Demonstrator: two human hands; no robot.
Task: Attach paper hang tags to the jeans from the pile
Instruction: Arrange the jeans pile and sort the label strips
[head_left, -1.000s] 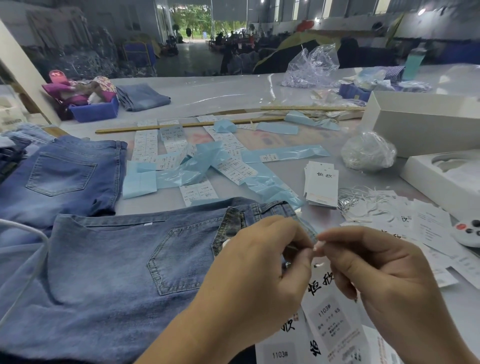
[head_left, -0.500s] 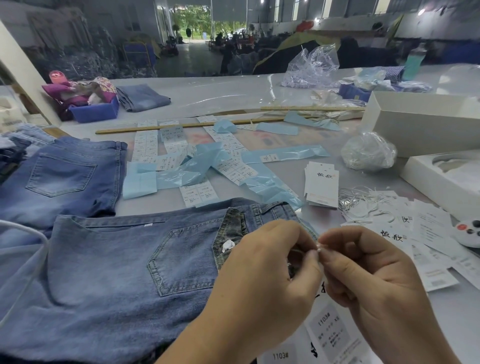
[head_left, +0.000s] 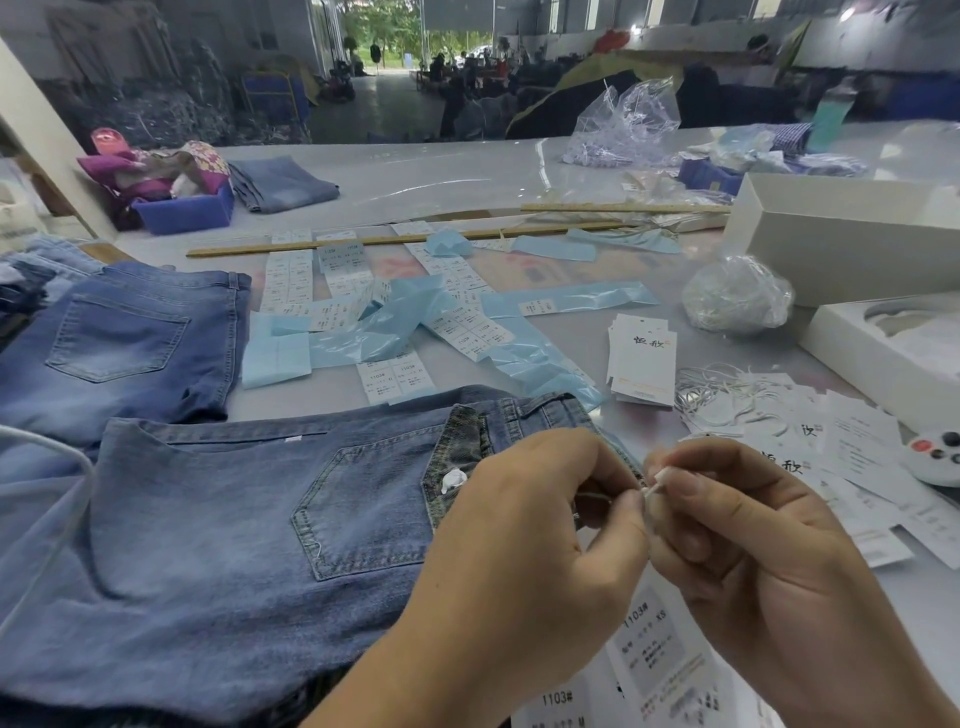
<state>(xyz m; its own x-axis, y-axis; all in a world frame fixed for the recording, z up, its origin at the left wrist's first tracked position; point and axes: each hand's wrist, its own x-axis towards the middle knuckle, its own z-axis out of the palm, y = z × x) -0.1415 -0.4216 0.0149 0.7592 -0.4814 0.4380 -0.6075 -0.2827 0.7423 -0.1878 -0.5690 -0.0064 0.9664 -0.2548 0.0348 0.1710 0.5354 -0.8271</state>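
Hang tag (head_left: 649, 644) below both hands; jeans (head_left: 218, 519) left.

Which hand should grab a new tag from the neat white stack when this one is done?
Probably the right hand. The tag stack lies on the table's right side, beyond that hand, so it can reach straight forward. The left hand sits over the jeans and would have to cross over.

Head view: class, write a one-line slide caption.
Both hands, left hand and right hand, pinch a white tag string at the jeans waistband.
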